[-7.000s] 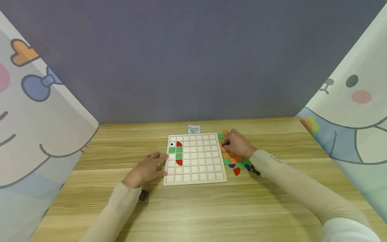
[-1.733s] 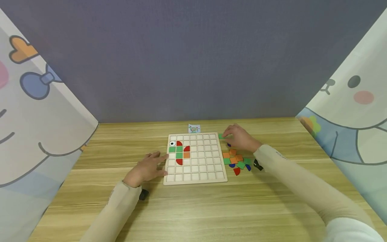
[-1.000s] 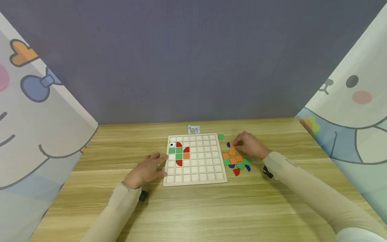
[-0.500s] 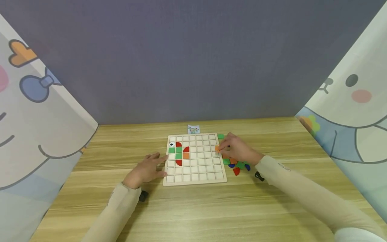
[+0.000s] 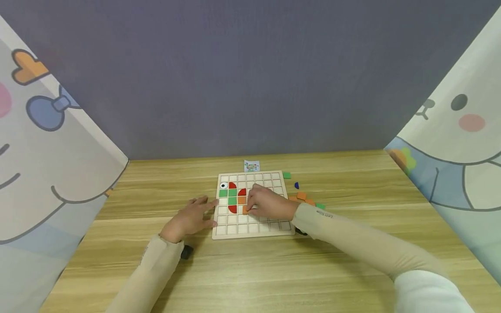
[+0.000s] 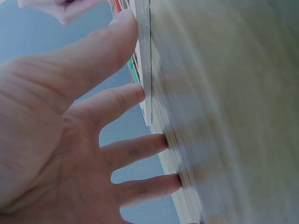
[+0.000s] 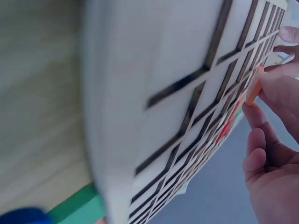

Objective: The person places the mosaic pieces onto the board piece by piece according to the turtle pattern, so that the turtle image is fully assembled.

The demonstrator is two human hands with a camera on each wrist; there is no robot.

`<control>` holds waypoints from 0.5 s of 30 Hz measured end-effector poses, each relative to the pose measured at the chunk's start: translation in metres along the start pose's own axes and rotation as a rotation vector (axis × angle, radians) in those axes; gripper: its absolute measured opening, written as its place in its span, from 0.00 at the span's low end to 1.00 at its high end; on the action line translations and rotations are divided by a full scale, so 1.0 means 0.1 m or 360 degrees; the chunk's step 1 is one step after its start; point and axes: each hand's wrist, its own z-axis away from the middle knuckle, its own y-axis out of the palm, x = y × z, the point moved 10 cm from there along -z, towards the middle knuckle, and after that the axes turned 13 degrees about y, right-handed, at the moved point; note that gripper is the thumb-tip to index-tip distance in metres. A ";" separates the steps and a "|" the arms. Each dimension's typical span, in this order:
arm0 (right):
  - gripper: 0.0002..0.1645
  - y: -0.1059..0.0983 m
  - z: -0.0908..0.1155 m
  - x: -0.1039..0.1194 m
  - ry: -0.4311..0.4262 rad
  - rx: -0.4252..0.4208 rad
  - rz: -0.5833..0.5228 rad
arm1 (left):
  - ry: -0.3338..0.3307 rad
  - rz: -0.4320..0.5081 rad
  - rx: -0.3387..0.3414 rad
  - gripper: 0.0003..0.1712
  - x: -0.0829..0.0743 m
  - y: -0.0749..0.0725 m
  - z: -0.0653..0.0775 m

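A wooden grid board (image 5: 231, 230) lies on the table, with a white eye tile (image 5: 223, 185), green squares (image 5: 232, 200), red quarter-round tiles (image 5: 232, 209) and an orange square (image 5: 242, 200) set in its left cells. My right hand (image 5: 270, 204) reaches over the board and pinches an orange square tile (image 7: 253, 88) between thumb and finger, close over the cell below the placed orange one. My left hand (image 5: 189, 219) rests at the board's left side, fingers spread; in the left wrist view its thumb (image 6: 117, 39) and a finger (image 6: 131, 94) touch the board's edge.
Loose tiles lie right of the board, partly hidden by my right arm: orange squares (image 5: 301, 196), a green square (image 5: 287, 175) and a blue piece (image 5: 296, 185). A small picture card (image 5: 252, 166) lies behind the board. A grey wall panel (image 5: 250, 87) stands beyond the table.
A red quarter-round and an orange square have joined the board since the oldest frame. My right hand has taken another orange square from the pile and carried it left. My left hand stays put.
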 end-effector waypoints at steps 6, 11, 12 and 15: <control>0.03 0.08 -0.12 0.03 -0.0001 -0.0009 0.0037 | -0.0017 0.0008 -0.0005 0.40 0.00 0.00 0.00; 0.04 0.10 -0.14 0.04 0.0035 -0.0020 0.0037 | -0.0044 -0.0014 0.0000 0.40 0.01 -0.01 0.00; 0.04 0.10 -0.14 0.04 0.0042 -0.0017 0.0036 | -0.0050 -0.0016 0.0001 0.40 0.02 -0.01 0.00; 0.03 0.12 -0.14 0.06 0.0048 0.0001 0.0048 | -0.0053 -0.0023 0.0001 0.40 0.03 -0.01 0.00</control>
